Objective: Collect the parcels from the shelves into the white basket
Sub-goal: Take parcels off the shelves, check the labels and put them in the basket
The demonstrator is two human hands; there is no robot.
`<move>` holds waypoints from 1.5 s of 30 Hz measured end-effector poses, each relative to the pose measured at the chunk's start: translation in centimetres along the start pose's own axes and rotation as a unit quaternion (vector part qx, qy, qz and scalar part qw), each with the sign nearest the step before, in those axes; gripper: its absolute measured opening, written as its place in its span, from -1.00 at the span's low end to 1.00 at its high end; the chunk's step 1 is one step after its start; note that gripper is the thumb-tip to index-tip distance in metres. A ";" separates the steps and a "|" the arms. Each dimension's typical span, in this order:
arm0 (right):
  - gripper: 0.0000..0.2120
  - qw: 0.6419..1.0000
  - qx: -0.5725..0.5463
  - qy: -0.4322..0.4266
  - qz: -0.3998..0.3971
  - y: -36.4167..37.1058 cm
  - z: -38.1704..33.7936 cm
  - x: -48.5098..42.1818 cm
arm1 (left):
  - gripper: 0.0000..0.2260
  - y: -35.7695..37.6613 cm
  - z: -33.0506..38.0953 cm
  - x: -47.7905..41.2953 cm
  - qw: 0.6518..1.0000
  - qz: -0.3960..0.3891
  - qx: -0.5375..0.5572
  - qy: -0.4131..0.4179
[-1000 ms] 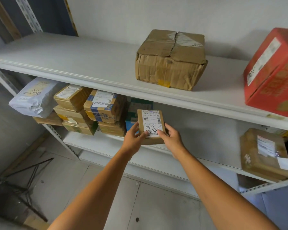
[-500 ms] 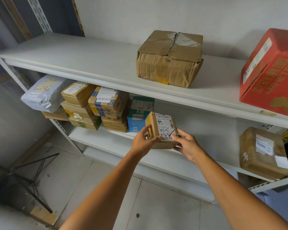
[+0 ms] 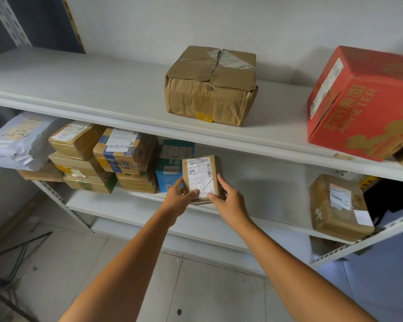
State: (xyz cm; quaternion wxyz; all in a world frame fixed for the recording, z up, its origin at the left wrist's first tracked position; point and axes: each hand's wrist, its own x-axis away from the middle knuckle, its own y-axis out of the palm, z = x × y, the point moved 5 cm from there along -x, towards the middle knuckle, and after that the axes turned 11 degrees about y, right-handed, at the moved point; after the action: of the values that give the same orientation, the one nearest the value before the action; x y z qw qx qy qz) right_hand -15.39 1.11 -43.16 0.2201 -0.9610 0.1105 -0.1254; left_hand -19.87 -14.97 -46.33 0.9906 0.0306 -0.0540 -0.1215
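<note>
Head view. Noted in front of the lower shelf (image 3: 130, 205) edge: a small brown parcel (image 3: 201, 177), upright, label toward the camera, handwriting and a tick on it. Gripped from both sides: left hand (image 3: 179, 199) curled round the lower left edge with thumb on the label; right hand (image 3: 228, 203) clasping the right side, fingers behind, thumb at the lower front corner. Cannot tell whether lifted free or resting on the shelf lip; judged just clear.

Also on the lower shelf: a stack of taped cartons (image 3: 102, 159) at left, a white mailer bag (image 3: 19, 140) beside them at far left, a blue-green box (image 3: 172, 168) just behind the held parcel, a brown parcel (image 3: 337, 208) well apart at right, close to the front edge. On the upper shelf (image 3: 91, 89): a crumpled brown box (image 3: 209, 89) and a red box (image 3: 363, 105). White basket not in view.

Judged stage: one parcel in hand, carry to the basket not yet begun, most parcels uncollected.

Risks from here:
- Hold confined to the lower half of the parcel; possible tipping out of the fingers on a quick swing away, with a drop onto the tiled floor (image 3: 207, 287).
- Possible knock against the upper shelf edge if raised on withdrawal.
- Possible nudge of the blue-green box or the carton stack on a sideways pull.
- Basket out of sight; a turn to find it needed, with a misplaced release likely if done unsighted.
</note>
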 end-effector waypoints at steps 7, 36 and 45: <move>-0.35 0.992 0.087 -0.041 0.080 0.9 0.0 1.4 | -0.63 0.2 -1.2 -1.0 0.999 -0.039 -0.012 -0.027; -0.67 0.958 -0.137 0.135 0.214 -33.2 18.8 3.4 | -0.53 39.6 -1.1 -1.6 0.964 -0.247 -0.089 0.044; -0.69 0.957 -0.088 0.192 0.201 -37.5 23.6 -0.2 | -0.47 45.1 -4.3 -4.0 0.964 -0.217 -0.152 0.009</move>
State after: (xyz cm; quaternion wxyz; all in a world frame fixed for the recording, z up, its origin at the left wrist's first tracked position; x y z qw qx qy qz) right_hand -2.82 43.43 -46.91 0.1298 -0.8925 0.3520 -0.2503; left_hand -12.55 29.86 -47.64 0.9341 -0.1079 -0.0182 -0.3399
